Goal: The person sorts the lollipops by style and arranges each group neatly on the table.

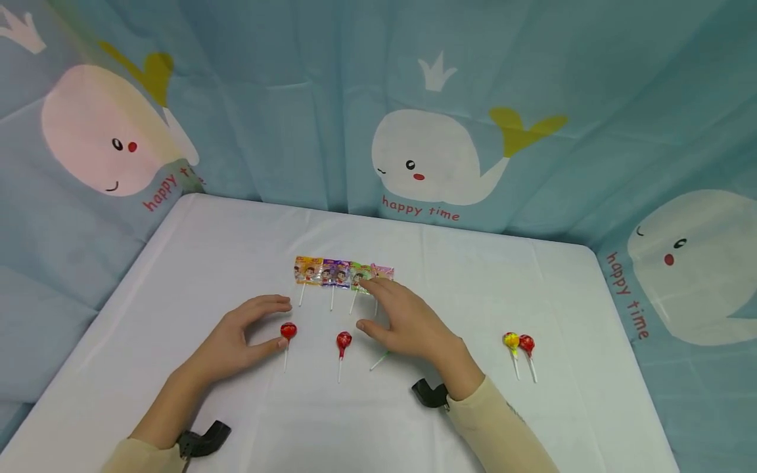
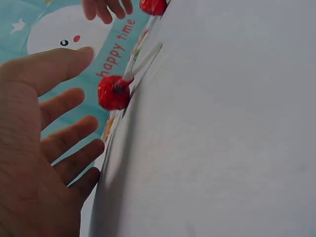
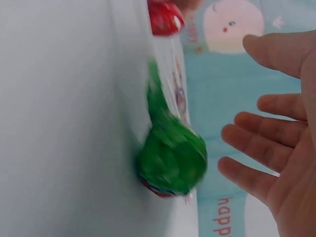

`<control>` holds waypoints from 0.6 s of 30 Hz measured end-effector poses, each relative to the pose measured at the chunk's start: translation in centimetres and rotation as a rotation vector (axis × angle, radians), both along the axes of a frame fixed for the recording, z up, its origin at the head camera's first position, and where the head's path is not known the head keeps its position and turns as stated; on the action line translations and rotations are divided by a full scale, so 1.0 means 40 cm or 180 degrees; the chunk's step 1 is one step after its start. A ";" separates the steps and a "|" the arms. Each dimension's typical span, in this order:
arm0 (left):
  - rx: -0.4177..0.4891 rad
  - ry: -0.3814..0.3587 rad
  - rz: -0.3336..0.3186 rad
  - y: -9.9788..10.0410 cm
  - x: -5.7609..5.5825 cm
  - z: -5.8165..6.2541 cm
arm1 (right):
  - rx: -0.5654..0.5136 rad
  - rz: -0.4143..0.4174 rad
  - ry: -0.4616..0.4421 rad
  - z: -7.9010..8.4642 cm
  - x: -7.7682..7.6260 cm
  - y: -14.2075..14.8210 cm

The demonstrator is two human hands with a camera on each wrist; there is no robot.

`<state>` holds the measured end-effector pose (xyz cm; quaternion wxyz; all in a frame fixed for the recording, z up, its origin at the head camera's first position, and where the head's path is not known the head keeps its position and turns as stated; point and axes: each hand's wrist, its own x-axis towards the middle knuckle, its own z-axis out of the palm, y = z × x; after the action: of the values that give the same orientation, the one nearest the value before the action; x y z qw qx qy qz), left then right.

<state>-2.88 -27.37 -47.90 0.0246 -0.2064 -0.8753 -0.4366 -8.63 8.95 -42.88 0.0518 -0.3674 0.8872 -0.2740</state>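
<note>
My left hand (image 1: 239,338) is held with fingers spread beside a red round lollipop (image 1: 288,330). In the left wrist view a gap shows between its thumb (image 2: 66,69) and that lollipop. Another red lollipop (image 1: 344,339) lies between the two hands. My right hand (image 1: 411,322) hovers with fingers apart by a green-wrapped lollipop (image 3: 173,158), whose head it hides in the head view. Nothing is in either hand. Behind them a row of flat-wrapped lollipops has an orange one (image 1: 309,270), a purple one (image 1: 335,272), a green one (image 1: 359,272) and a pink one (image 1: 384,270).
To the right on the white tabletop (image 1: 579,295), a yellow lollipop (image 1: 511,340) and a red lollipop (image 1: 526,343) lie side by side. A blue curtain (image 1: 296,118) printed with whales hangs around the table's back and sides.
</note>
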 end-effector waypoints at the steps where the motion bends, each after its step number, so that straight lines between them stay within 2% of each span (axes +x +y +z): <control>1: 0.0005 0.0004 -0.0031 0.003 0.009 -0.001 | -0.0003 0.0015 -0.0014 -0.002 0.008 -0.001; 5: -0.0075 0.0032 -0.0116 0.012 0.038 -0.005 | -0.0013 0.0096 -0.0016 -0.012 0.041 -0.005; 9: -0.0271 0.0107 -0.0164 0.019 0.060 -0.008 | -0.0089 0.0198 0.0113 -0.026 0.068 -0.010; 13: -0.0432 0.0232 -0.0190 0.023 0.072 -0.010 | -0.0199 0.0242 0.0283 -0.038 0.085 -0.018; 18: -0.0584 0.0219 -0.0128 0.023 0.078 -0.009 | -0.0174 0.0296 0.0451 -0.051 0.094 -0.027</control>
<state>0.23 -26.45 -48.28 0.0270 -0.2401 -0.9059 -0.3477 -4.86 7.85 -44.91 -0.0084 -0.4280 0.8628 -0.2688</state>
